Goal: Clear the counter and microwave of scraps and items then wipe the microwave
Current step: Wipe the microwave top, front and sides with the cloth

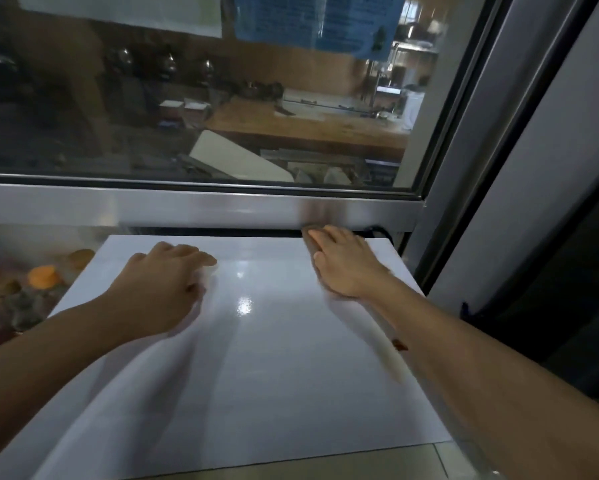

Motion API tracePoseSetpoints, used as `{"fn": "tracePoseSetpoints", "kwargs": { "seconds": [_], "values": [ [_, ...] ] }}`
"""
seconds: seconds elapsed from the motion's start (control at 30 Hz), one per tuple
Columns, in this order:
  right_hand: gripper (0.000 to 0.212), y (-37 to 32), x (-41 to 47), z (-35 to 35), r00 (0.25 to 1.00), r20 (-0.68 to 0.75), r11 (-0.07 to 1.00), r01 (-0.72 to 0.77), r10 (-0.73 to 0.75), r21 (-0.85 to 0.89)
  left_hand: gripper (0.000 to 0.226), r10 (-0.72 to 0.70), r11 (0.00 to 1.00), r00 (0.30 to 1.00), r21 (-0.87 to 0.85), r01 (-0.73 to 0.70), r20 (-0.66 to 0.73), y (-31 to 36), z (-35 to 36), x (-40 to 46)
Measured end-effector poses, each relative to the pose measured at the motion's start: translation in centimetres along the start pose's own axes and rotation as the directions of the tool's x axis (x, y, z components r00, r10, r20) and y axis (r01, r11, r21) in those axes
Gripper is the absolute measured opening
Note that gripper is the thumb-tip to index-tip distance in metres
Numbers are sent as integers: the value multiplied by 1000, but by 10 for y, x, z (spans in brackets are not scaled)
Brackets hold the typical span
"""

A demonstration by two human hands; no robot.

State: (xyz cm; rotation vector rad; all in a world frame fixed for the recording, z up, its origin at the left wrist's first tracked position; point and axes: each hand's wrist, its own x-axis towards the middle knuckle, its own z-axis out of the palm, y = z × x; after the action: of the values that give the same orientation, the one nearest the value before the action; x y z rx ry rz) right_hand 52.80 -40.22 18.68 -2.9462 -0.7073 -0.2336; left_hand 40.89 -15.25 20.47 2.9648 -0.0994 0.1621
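In the head view I am seeing the white microwave top point(249, 341) filling the lower centre of the frame. My left hand point(163, 282) is resting on it at centre left, fingers loosely curled, holding nothing. My right hand point(339, 265) is lying flat at centre right, fingers straight and together, reaching the back edge below the steel window frame point(201, 206).

Head view — looks forward and down, close over the microwave top point(256, 341)

Two bare forearms, unsleeved; a small reddish mark point(399, 345) on the right one.
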Motion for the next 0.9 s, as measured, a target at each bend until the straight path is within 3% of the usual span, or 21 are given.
{"fn": "tracePoseSetpoints", "kwargs": {
  "seconds": [0.1,0.2,0.27,0.4,0.5,0.63,0.7,0.77,0.9],
  "values": [
    [46,-72,19,14,993,19,991,111,-113,75,46,-85,994,996,77,82,32,-16,-2,-15],
    [49,-88,26,12,987,85,983,122,-135,138,46,-86,993,996,79,83,36,-18,1,-19],
    [49,-57,20,5,992,101,988,64,-78,142,46,-87,994,996,65,84,33,-18,1,-18],
    [45,21,-3,-7,983,70,986,-169,169,-9,45,-65,996,998,56,64,14,-23,4,-17],
    [42,22,-5,-7,974,57,975,-216,218,-49,45,-49,998,999,30,49,1,-27,7,-16],
    [43,-52,11,5,997,39,997,-73,72,19,47,-6,1000,1000,-27,7,30,-39,-1,-22],
    [45,-98,24,11,999,36,998,27,-30,57,43,-9,1000,998,-23,8,-63,-54,-6,-34],
    [45,-141,38,19,993,40,989,109,-114,98,37,-54,998,987,21,58,-149,-69,-11,-51],
    [48,-190,56,23,977,63,971,196,-206,140,37,-164,986,983,17,166,-84,-86,-14,-75]
  ]
}}
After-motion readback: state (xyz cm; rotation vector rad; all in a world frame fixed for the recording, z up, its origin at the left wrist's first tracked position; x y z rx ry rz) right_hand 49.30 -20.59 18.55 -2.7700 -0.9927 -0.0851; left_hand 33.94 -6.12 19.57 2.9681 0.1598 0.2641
